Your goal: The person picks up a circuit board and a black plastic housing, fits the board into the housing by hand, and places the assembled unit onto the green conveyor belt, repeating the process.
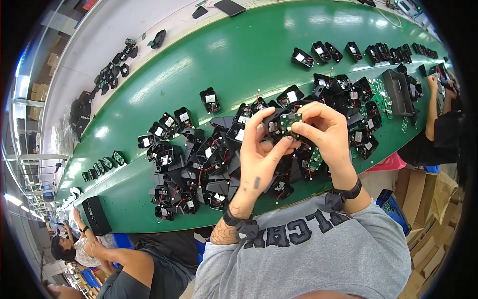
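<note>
Both my hands are raised over a heap of black plastic housings. My left hand (260, 155) is closed around a small black housing (271, 124), its thumb near the lower edge. Thumb and fingers of my right hand (322, 130) pinch a small green circuit board (289, 121) against the housing's open side. Whether the board sits inside the housing or just before it, I cannot tell. Below them in the heap lie open housings (209, 152) with white labels and thin red wires. Another green circuit board (315, 159) lies under my right hand.
The heap covers the near part of the long green table (164, 94). More housings (303, 57) line the far right side. A dark grey bin (397, 92) stands by loose boards (378, 97) at right. Co-workers sit at both sides; a black box (96, 215) is at left.
</note>
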`<state>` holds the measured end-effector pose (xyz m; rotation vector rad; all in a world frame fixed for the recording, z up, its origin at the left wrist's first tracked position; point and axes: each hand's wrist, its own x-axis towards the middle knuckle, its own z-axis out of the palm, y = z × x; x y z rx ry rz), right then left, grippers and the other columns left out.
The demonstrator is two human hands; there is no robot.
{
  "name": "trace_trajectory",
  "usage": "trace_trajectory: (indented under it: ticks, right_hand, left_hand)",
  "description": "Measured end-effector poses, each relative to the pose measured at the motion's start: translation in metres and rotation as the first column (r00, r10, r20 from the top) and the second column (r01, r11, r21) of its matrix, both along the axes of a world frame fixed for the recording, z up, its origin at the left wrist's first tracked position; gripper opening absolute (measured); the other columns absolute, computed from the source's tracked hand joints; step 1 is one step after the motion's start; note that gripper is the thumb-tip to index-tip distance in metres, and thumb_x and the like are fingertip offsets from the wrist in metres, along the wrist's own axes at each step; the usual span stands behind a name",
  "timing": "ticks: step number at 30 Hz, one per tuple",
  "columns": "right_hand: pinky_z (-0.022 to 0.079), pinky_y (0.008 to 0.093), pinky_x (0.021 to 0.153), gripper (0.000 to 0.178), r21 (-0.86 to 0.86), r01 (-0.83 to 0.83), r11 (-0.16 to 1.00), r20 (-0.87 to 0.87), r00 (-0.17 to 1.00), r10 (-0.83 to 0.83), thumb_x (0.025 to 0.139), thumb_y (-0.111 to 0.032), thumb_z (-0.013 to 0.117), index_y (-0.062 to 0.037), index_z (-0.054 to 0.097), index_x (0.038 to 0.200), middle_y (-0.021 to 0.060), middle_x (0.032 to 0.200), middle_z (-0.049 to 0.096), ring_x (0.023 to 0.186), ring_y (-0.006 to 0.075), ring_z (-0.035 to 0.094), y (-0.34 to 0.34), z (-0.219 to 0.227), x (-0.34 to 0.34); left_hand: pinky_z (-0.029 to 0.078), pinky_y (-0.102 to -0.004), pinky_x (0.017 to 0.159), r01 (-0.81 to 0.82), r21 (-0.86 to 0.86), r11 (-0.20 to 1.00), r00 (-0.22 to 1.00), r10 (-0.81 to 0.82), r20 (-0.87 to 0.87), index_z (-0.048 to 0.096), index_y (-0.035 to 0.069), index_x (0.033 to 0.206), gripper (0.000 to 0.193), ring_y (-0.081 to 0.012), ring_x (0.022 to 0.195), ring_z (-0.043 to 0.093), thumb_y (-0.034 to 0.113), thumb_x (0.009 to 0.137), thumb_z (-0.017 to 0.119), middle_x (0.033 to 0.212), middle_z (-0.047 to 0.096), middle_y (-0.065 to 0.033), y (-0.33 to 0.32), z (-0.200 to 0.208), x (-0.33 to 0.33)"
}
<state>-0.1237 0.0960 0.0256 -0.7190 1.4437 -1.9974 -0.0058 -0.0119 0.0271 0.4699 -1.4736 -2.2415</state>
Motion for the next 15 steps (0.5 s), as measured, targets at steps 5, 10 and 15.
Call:
trace_trajectory:
  ticks: [5,10,15]
  right_hand:
    - [0.047,0.0188,0.061,0.007,-0.020,-0.083,0.996,0.315,0.945,0.085,0.083,-0.005,0.068,-0.0024,0.063,0.088,0.0019,0.080,0.065,0.067,0.0062,0.059,0.010,-0.007,-0.011]
    - [0.047,0.0188,0.055,0.014,0.083,-0.205,0.975,0.267,0.948,0.176,0.078,-0.007,0.072,-0.0024,0.061,0.087,0.0021,0.078,0.065,0.064,0.0068,0.060,0.008,-0.007,-0.002]
    - [0.050,0.0191,0.060,0.020,0.189,-0.012,0.982,0.107,0.994,-0.009,0.074,0.003,0.073,0.0001,0.059,0.087,0.0060,0.079,0.066,0.070,0.0096,0.065,0.003,0.009,0.012]
  left_hand:
    - [0.056,-0.0271,0.064,0.256,0.026,0.966,0.963,-0.257,0.075,0.036,0.011,0.136,0.056,-0.0215,0.076,0.068,-0.002,0.087,0.059,0.109,0.058,-0.0162,-0.027,0.008,0.012]
    - [0.051,-0.0219,0.065,-0.004,-0.605,0.796,0.992,0.081,0.100,0.051,0.011,0.125,0.044,-0.0096,0.077,0.062,-0.006,0.085,0.054,0.103,0.062,-0.0062,-0.012,0.000,0.002]
    - [0.048,-0.0257,0.082,-0.005,-0.361,0.932,1.000,0.001,-0.010,0.044,0.009,0.131,0.048,-0.0107,0.093,0.058,-0.007,0.087,0.050,0.111,0.058,-0.0076,-0.005,-0.010,0.001]
